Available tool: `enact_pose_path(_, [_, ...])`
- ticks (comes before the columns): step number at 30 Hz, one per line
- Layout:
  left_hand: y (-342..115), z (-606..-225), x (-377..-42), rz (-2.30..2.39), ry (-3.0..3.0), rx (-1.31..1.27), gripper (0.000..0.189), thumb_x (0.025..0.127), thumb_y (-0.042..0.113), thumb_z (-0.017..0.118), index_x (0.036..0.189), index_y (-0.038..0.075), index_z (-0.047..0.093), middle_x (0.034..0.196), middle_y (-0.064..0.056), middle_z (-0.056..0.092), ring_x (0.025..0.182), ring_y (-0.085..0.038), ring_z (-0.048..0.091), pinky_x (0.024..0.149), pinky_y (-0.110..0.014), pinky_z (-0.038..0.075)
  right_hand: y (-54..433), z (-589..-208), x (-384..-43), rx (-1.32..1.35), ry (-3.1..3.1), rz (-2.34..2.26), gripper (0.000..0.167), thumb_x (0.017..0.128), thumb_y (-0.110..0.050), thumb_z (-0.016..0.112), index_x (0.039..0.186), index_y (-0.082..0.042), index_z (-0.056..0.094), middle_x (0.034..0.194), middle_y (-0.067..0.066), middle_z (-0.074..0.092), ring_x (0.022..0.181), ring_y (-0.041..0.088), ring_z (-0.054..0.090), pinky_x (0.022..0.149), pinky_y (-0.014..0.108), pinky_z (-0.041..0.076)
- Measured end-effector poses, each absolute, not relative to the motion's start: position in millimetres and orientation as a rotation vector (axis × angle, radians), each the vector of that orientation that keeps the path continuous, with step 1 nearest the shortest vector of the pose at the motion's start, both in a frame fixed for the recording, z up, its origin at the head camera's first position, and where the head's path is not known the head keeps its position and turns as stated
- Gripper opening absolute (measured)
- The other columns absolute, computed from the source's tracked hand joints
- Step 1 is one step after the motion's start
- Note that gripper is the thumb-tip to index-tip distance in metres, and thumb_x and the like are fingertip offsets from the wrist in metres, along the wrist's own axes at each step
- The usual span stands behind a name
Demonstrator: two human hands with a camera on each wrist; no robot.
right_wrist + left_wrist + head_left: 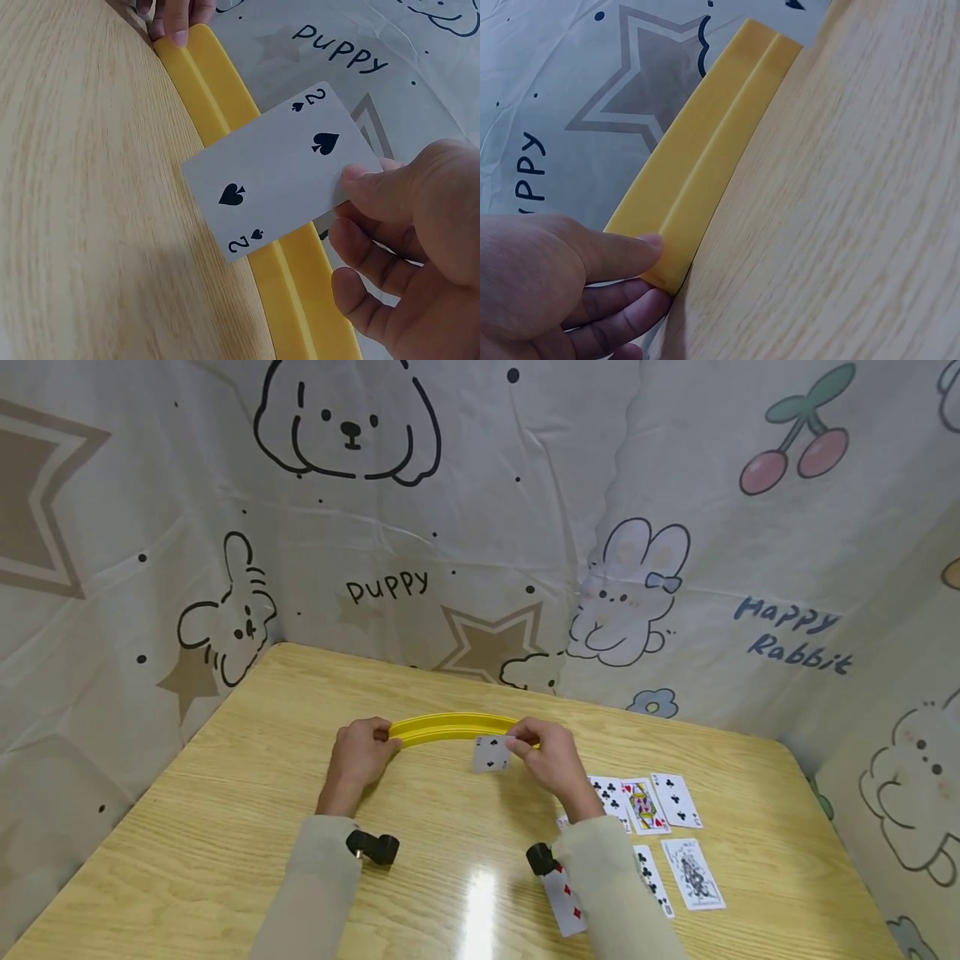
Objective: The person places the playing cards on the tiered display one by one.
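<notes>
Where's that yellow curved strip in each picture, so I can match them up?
Head: the yellow curved strip lies just below the centre.
Left wrist: the strip slants from lower left of centre to near the top, right of centre.
Right wrist: the strip slants from upper left of centre to the bottom, partly behind the two of spades.
Shared landmark: the PUPPY lettering, partly hidden in the left wrist view.

Obstacle before yellow rack [452, 726]: card [490, 756]

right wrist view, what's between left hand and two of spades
In the right wrist view, a bare stretch of the yellow rack runs from the left hand toward the two of spades.
</notes>
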State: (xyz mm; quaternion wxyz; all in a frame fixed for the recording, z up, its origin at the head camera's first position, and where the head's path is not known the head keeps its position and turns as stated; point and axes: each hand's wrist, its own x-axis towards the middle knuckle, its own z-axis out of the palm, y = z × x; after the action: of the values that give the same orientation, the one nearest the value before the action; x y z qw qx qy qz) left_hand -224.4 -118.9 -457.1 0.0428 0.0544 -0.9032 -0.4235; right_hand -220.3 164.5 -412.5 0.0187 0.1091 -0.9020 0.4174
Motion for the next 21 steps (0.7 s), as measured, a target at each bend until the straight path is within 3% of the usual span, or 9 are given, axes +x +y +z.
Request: enact_pose_path(21, [-120,-457,-224,-1.268,-2.785,0.160,0.030,0.093,0.015,0.073,0.119,0.000,0.071,0.103,-0.014,0.071,0.093,-0.028,0.064,0.084,-0.045,0.051,133,-404,-247,0.540,-2.726,1.285,0.006,0.095,-0.007,0.069,0.092,-0.010,0.073,0.091,0.001,0.071,0.085,0.019,0.065,0.073,0.037,0.052])
